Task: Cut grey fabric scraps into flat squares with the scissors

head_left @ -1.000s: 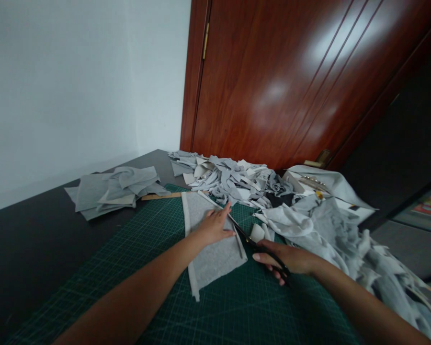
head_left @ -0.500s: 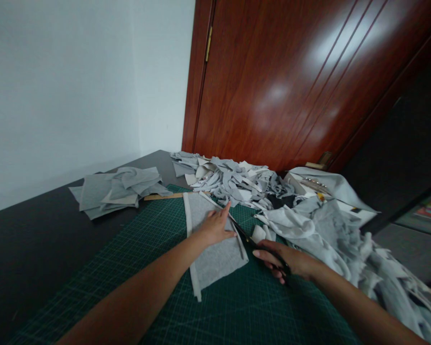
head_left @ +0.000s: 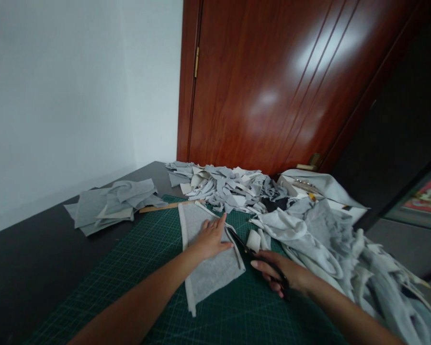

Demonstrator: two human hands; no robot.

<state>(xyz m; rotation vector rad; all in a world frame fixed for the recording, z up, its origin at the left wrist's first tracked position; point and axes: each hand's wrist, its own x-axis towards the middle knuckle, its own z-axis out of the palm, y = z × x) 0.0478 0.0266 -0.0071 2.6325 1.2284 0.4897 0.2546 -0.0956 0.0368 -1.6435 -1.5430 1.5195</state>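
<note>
A light grey piece of fabric [head_left: 211,275] with pale strips along its long sides lies flat on the green cutting mat [head_left: 140,254]. My left hand [head_left: 211,238] presses down on it, fingers stretched and thumb apart. In my right hand [head_left: 273,270] are black-handled scissors [head_left: 242,243], their blades pointing up and left at the fabric's right edge. The blade tips meet the pale strip there, close to my left fingertips. Whether the blades are fully closed I cannot make out. Just beyond the scissors sits a small off-white roll [head_left: 254,240].
Grey fabric pieces [head_left: 107,203] are stacked at the left on the dark table [head_left: 32,258]. A wooden ruler [head_left: 156,207] lies behind the fabric. Heaped scraps [head_left: 226,184] line the back, before a brown door [head_left: 244,86]. More grey cloth [head_left: 319,230] and a white box [head_left: 290,187] are at the right.
The camera view has shifted slightly, so everything sits a little lower and further left. My left hand stays on the fabric, and the scissors remain at its right edge.
</note>
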